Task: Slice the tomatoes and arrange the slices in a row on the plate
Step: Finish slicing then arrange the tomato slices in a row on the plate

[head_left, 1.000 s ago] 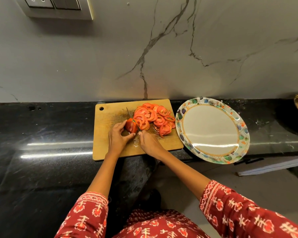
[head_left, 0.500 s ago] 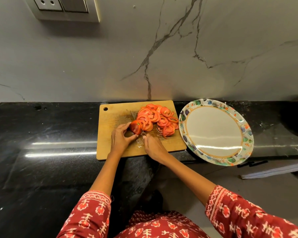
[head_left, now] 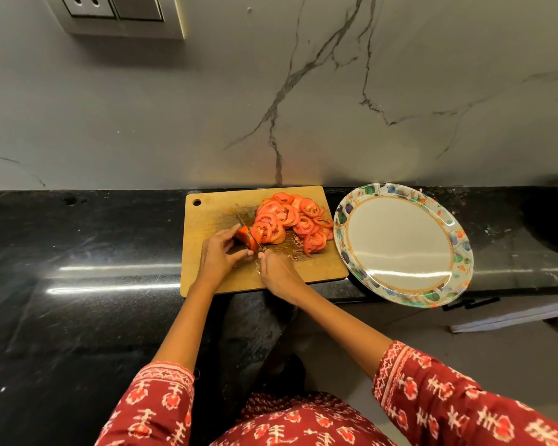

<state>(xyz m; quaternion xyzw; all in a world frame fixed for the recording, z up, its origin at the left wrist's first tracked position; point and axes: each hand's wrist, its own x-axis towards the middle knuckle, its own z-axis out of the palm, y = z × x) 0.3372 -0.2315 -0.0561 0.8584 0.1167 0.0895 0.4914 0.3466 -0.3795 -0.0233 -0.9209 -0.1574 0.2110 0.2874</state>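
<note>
Tomato remnant (head_left: pixel 243 240) sits at board (head_left: pixel 213 220) centre, pinched by left hand (head_left: pixel 218 257). Right hand (head_left: pixel 276 273) grips knife (head_left: pixel 250 235), blade running near-to-far, just right of the left fingertips. Slices (head_left: pixel 290 222) pile rightward; plate (head_left: pixel 458 239) lies beyond, bare.

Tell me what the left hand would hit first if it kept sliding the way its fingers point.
Likely the tomato piece that the left hand already holds, then the knife blade cutting it; the pile of slices lies beyond.
</note>
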